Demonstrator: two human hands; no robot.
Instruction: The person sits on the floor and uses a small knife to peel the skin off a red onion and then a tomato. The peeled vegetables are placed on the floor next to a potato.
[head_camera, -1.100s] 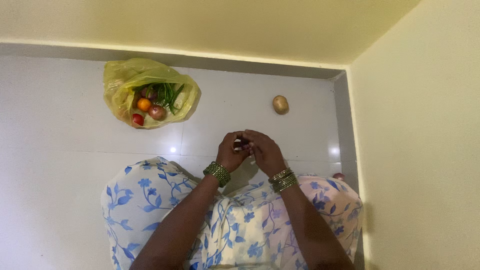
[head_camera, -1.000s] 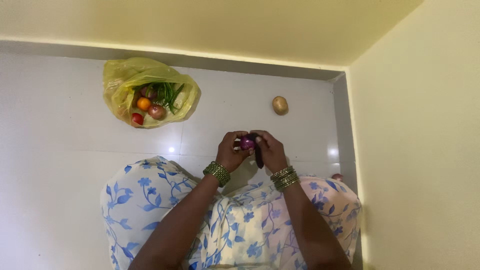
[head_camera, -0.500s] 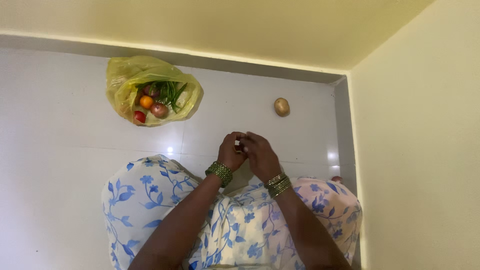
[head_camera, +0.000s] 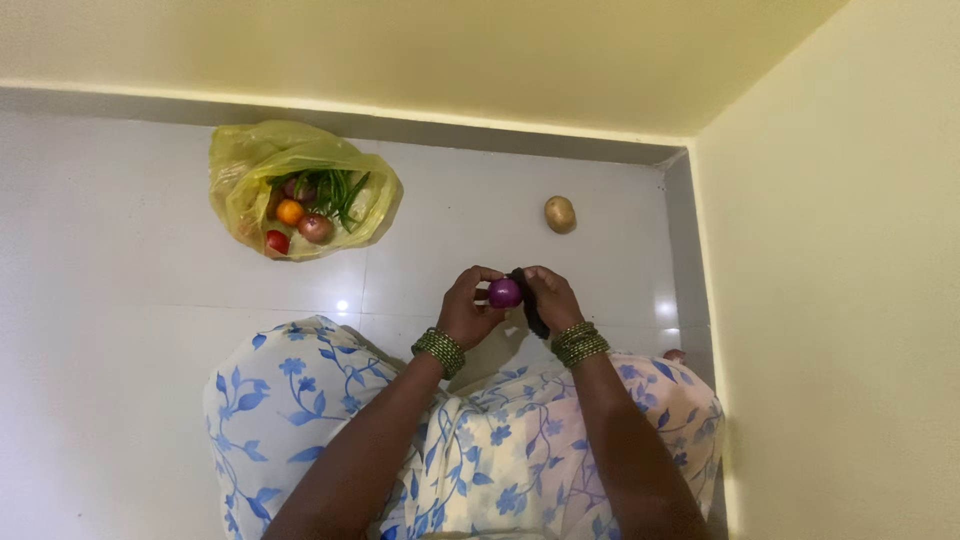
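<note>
Between left fingers (head_camera: 478, 285): purple onion (head_camera: 504, 293)

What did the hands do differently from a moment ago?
The left hand has turned the purple onion back into plain view; half a second ago both hands hid it. The right hand still grips a dark tool against it. The yellow bag and the potato stayed put.

The white tiled floor (head_camera: 120, 300) carries a yellow plastic bag (head_camera: 240, 170), open and holding what look like tomatoes, onions and green beans. Well apart from it, a single potato (head_camera: 559, 214) lies near the wall corner.
</note>
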